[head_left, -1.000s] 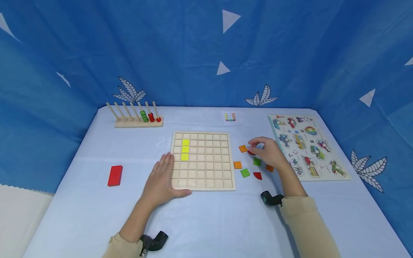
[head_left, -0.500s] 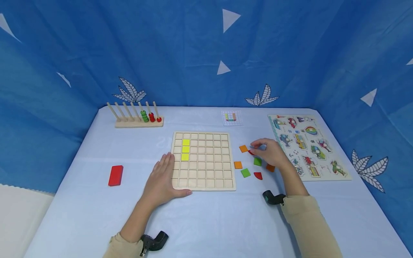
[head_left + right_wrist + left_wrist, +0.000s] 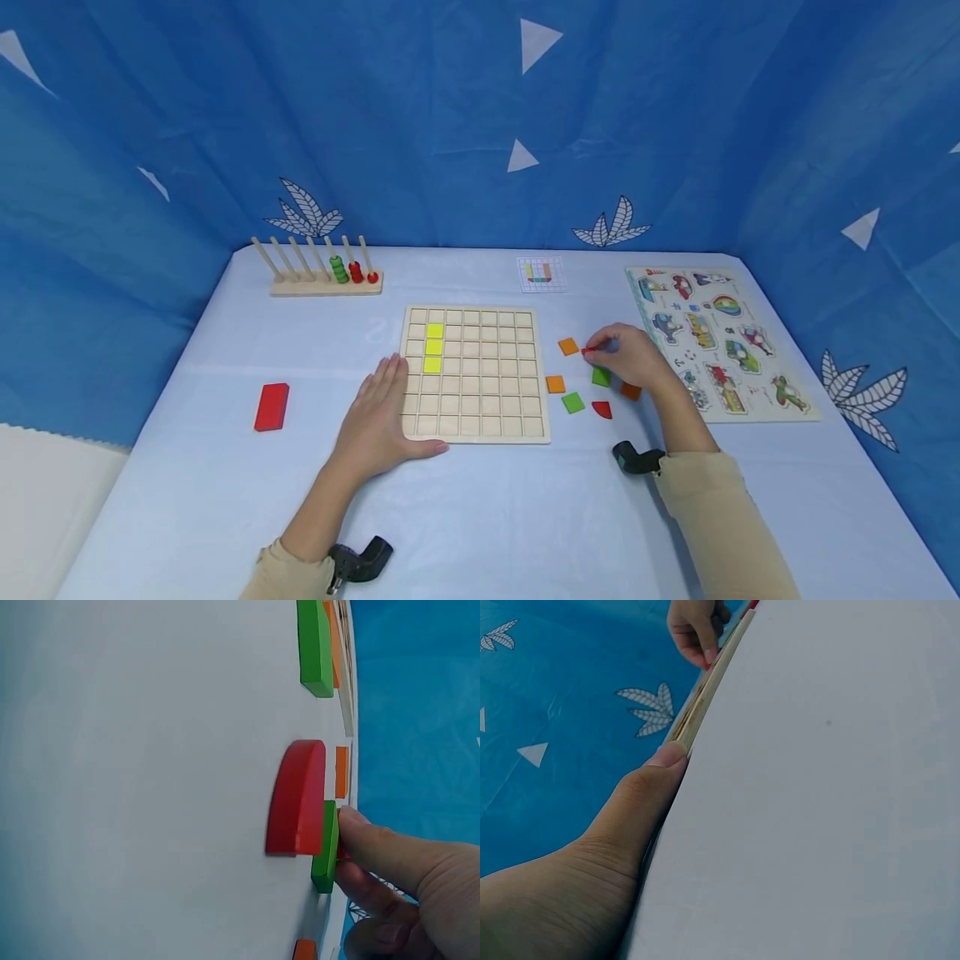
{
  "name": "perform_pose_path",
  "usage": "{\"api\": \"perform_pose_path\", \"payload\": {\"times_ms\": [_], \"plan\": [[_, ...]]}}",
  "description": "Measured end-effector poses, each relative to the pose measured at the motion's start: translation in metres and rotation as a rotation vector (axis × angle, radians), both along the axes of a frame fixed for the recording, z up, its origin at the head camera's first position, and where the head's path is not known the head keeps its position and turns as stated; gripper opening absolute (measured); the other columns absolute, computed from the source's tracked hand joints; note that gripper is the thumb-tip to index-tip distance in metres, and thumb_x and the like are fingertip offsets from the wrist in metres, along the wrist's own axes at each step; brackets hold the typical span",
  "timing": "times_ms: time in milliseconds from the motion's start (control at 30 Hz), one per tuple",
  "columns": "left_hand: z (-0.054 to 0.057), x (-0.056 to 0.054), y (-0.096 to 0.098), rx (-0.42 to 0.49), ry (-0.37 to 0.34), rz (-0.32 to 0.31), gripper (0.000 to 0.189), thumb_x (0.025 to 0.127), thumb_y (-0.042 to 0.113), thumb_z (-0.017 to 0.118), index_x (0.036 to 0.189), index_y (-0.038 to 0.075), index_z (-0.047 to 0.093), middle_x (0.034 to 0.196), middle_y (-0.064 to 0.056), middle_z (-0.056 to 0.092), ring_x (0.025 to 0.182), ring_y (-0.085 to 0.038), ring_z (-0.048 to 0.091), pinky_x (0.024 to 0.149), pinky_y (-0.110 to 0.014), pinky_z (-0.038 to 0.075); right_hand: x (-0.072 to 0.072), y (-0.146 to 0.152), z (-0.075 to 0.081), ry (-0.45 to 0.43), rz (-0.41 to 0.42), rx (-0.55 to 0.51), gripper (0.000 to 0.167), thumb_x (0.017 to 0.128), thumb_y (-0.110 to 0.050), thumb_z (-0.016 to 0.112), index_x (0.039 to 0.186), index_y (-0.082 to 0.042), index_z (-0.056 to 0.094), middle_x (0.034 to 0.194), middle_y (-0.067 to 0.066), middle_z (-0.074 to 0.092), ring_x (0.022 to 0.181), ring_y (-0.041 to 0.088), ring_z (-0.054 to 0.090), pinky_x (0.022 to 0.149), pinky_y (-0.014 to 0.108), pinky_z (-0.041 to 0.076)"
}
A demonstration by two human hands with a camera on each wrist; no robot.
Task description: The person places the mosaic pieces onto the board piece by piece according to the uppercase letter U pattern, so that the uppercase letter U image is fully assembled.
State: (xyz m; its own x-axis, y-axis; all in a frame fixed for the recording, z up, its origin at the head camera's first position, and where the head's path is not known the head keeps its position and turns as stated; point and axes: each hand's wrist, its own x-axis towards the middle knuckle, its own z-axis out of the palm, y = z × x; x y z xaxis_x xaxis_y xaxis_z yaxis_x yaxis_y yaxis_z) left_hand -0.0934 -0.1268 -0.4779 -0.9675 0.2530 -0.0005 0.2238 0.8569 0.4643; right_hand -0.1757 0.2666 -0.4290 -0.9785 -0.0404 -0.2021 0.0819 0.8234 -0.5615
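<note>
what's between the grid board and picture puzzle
In the head view: orange tiles, green tiles, a red piece, and the right hand pinching another red piece.

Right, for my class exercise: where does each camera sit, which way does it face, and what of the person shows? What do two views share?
Head: on the head, facing forward and down at the wooden grid board; left hand, right hand and sleeves show.
Left wrist: on that wrist, looking along the board's edge; left thumb large, right hand beyond.
Right wrist: on that wrist, looking across the table; right thumb and fingers show.
Shared: head and right wrist both show the loose red quarter-circle.
</note>
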Motion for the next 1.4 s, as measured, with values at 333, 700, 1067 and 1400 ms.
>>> {"api": "perform_pose_path", "payload": {"times_ms": [333, 700, 1067, 1400], "plan": [[0.001, 0.001, 0.001, 0.004, -0.001, 0.000, 0.141, 0.059, 0.081, 0.074, 0.158, 0.000, 0.015, 0.167, -0.015, 0.012, 0.156, -0.031, 0.008, 0.125, -0.053, 0.014, 0.001, 0.000, 0.001, 0.081, -0.013, -0.061, 0.015, 0.093, -0.022, 0.070, 0.103, -0.012, 0.064, 0.100, 0.009, 0.063, 0.093, 0.026, 0.054, 0.072, 0.030, 0.048], [0.003, 0.001, 0.001, 0.010, -0.009, 0.000, 0.140, 0.060, 0.080, 0.075, 0.158, 0.000, 0.014, 0.167, -0.015, 0.011, 0.156, -0.031, 0.007, 0.125, -0.053, 0.013, 0.004, -0.053, 0.009, 0.080, 0.052, -0.220, 0.014, 0.089, -0.026, 0.075, 0.095, -0.017, 0.068, 0.103, 0.003, 0.066, 0.092, 0.024, 0.052, 0.068, 0.032, 0.045], [0.002, 0.002, 0.000, -0.001, -0.022, 0.001, 0.142, 0.060, 0.084, 0.071, 0.158, 0.001, 0.013, 0.167, -0.015, 0.010, 0.156, -0.031, 0.006, 0.125, -0.052, 0.013, 0.012, -0.129, -0.001, 0.040, 0.208, -0.303, 0.011, 0.087, -0.024, 0.077, 0.087, -0.020, 0.067, 0.093, -0.004, 0.068, 0.082, 0.019, 0.058, 0.068, 0.031, 0.048], [0.001, 0.001, -0.001, -0.008, -0.020, -0.005, 0.140, 0.061, 0.086, 0.068, 0.158, 0.001, 0.013, 0.168, -0.013, 0.010, 0.156, -0.030, 0.006, 0.126, -0.051, 0.013, 0.021, -0.184, -0.001, 0.044, 0.266, -0.293, 0.012, 0.086, -0.025, 0.078, 0.085, -0.024, 0.066, 0.084, -0.007, 0.065, 0.080, 0.016, 0.058, 0.073, 0.031, 0.047]]}}
